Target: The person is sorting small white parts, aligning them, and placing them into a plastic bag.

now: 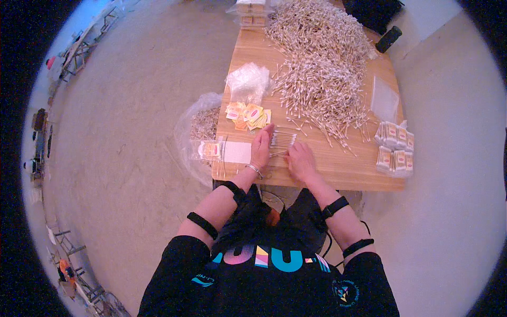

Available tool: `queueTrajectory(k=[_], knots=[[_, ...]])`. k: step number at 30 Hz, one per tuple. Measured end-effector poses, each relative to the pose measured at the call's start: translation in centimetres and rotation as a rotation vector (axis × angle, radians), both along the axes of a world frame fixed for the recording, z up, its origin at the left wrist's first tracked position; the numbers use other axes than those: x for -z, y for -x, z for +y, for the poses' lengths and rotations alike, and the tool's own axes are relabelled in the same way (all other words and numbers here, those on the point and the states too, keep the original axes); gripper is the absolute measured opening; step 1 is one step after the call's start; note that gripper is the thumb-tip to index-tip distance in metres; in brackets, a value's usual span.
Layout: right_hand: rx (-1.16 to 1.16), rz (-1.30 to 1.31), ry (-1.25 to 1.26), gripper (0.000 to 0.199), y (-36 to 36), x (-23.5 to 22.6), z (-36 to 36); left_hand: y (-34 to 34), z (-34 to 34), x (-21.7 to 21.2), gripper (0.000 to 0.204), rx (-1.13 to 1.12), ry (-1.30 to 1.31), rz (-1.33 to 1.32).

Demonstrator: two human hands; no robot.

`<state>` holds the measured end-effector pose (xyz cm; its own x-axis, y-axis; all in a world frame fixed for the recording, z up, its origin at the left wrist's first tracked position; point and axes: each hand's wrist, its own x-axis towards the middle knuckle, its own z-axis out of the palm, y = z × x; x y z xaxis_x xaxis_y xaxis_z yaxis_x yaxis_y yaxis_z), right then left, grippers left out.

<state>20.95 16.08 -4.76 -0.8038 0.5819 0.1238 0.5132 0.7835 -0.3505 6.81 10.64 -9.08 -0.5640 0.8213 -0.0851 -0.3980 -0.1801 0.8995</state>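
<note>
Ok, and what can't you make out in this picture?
In the head view:
Right hand: fingertip grip, too small to tell.
Swab pile: lower layers, covered by upper ones.
Clear bag left of the table: right side, hidden by tabletop.
Black object: cut off by top edge.

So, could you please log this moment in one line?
left hand: beside swab row; right hand: near row's lower right; swab pile: farther back

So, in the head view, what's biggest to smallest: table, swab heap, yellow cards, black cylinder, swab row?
1. Table
2. Swab heap
3. Yellow cards
Smallest: black cylinder and swab row, too alike to rank.
</note>
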Motion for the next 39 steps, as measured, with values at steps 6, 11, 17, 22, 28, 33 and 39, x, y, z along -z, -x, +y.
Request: queueTrajectory(k=[6,11,17,22,28,33,39], knots=[[-0.001,-0.368,0.316,0.022,2.1,-2.0,2.8,0.4,-0.2,-0.2,0.045,-0.011,0.021,-0.092],[-0.052,-0.464,0.369,0.026,1.7,-2.5,3.8,0.0,-0.5,-0.7,0.046,0.085,0.089,0.095],[0.051,-0.27,0.379,0.021,1.0,-1.1,3.0,0.2,-0.6,0.3,0.061,0.145,0.132,0.45],[0.151,0.121,0.29,0.021,-1.6,-0.4,1.8,-0.3,-0.5,-0.3,0.055,0.109,0.116,0.346],[0.145,0.082,-0.012,0.059,-2.4,-1.2,-0.2,0.3,-0.5,-0.6,0.036,0.044,0.149,0.119],[0.184,0.079,-0.043,0.075,0.2,-1.4,-1.1,0.5,-0.2,-0.2,0.036,-0.02,0.071,-0.125],[0.226,0.067,-0.033,0.068,1.4,-0.6,-0.7,-0.1,-0.3,-0.7,0.04,-0.09,0.049,-0.155]])
